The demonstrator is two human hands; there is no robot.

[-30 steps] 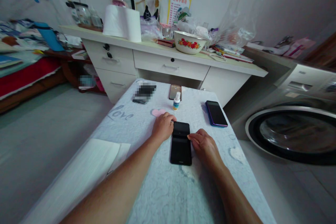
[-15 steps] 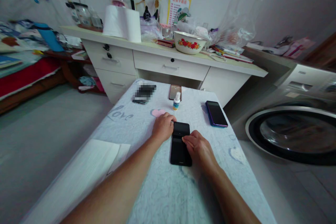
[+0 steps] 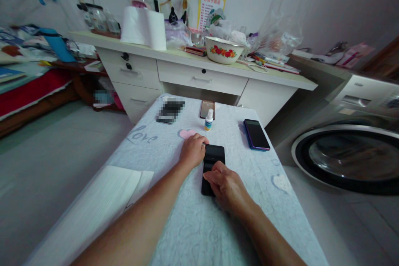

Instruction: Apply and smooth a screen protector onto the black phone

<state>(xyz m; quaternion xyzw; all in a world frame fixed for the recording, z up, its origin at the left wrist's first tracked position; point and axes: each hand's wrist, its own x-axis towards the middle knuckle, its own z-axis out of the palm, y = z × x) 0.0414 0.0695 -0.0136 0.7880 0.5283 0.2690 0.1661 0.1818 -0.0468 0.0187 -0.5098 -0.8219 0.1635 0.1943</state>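
Note:
A black phone [image 3: 214, 153] lies flat on the cloth-covered table [image 3: 187, 232], its long side pointing away from me. My left hand [image 3: 193, 149] touches its upper left edge, fingers bent together; whether anything is pinched there is too small to tell. Over the middle of the screen is my right hand [image 3: 222, 181], fingers closed in a pinch, and anything between the fingertips is hidden. Beyond the phone stands a small white spray bottle [image 3: 208, 121] with a blue and yellow label.
A second phone [image 3: 257, 134] lies at the right, a brown phone case [image 3: 207, 109] behind the bottle, and a blurred dark item [image 3: 171, 111] at the back left. White sheets [image 3: 102, 199] cover the left edge. Behind is a desk [image 3: 183, 56] with a flowered bowl [image 3: 223, 51].
My right hand has moved left and slightly toward me across the phone's screen, covering more of it. My left hand has stayed at the phone's upper left edge.

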